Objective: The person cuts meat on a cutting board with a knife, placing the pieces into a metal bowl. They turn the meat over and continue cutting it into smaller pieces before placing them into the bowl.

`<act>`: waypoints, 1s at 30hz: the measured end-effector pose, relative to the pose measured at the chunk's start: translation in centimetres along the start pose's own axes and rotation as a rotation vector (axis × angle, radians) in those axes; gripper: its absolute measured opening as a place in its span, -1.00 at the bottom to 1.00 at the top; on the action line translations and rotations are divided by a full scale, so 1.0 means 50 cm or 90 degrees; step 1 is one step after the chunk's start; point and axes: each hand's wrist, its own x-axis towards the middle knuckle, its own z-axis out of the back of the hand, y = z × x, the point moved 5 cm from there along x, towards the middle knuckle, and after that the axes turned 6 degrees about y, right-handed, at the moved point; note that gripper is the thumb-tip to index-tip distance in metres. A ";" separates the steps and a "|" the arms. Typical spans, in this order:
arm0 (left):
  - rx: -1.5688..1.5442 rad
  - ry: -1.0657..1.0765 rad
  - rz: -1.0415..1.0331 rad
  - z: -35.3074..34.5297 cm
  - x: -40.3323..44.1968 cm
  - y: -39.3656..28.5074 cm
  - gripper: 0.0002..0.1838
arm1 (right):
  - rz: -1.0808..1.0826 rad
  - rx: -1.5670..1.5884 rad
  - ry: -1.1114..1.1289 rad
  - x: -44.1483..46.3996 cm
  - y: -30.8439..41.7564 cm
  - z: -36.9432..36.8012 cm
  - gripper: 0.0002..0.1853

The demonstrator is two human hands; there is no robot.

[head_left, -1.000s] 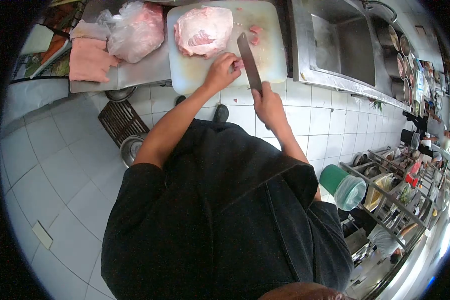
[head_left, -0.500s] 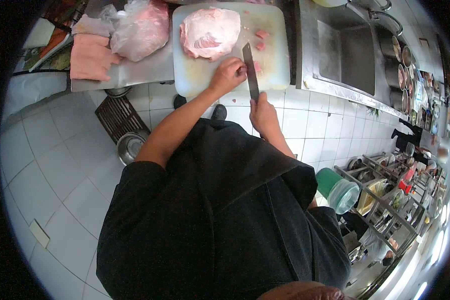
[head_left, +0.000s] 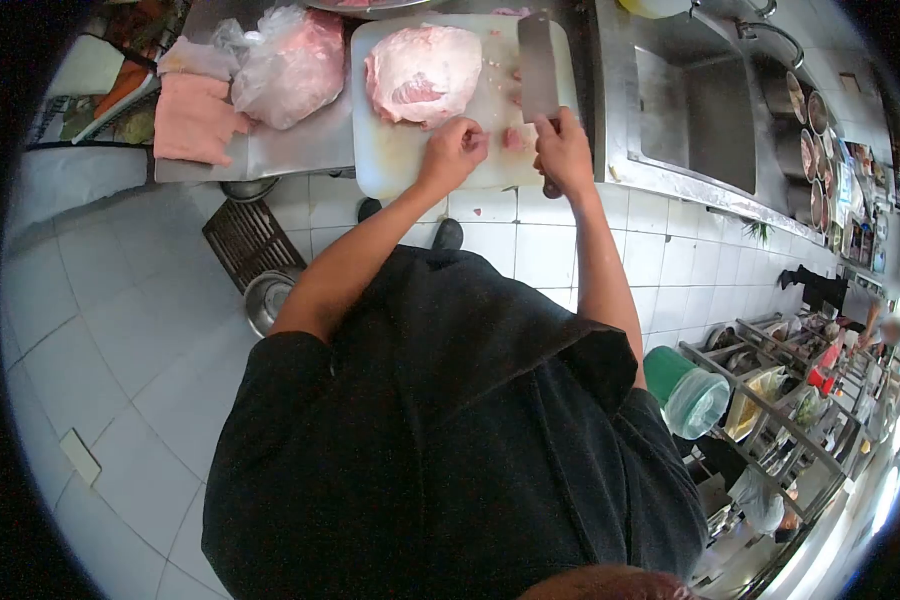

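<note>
My right hand [head_left: 564, 155] grips the handle of a cleaver [head_left: 537, 70], its broad blade pointing away from me over the right side of the white cutting board [head_left: 390, 165]. My left hand [head_left: 456, 152] is closed with curled fingers above the board's near part; whatever may be in the fingertips is too small to make out. Just beyond it sits a large, pale pink chunk of raw meat [head_left: 425, 75]. A small cut piece of meat [head_left: 514, 139] lies between my hands, and several more bits are partly hidden by the blade.
Left of the board lie a clear plastic bag of meat [head_left: 292, 70] and a flat pink slab [head_left: 195, 118] on the steel counter [head_left: 295, 150]. A steel sink [head_left: 695, 110] is at right. A metal tray [head_left: 370, 10] stands behind the board, a green bucket [head_left: 675, 375] behind me at right.
My right hand has moved right and away from me with the cleaver, whose blade has turned from edge-on to broadside. It is apart from my left hand, which stays closed near the meat.
</note>
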 end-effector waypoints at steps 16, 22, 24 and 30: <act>0.222 0.099 0.008 -0.117 0.131 -0.016 -0.32 | -0.124 0.565 0.120 -0.078 -0.127 0.011 -0.74; 0.405 0.104 -0.143 -0.108 0.218 -0.047 -0.51 | -0.135 0.552 0.079 -0.110 -0.102 0.027 -0.75; 0.396 0.202 -0.094 -0.123 0.251 -0.029 -0.55 | -0.145 0.500 0.056 -0.151 -0.113 0.036 -0.74; 0.328 0.329 -0.184 -0.143 0.270 0.026 -0.62 | -0.262 0.475 -0.007 -0.326 -0.190 -0.025 -0.77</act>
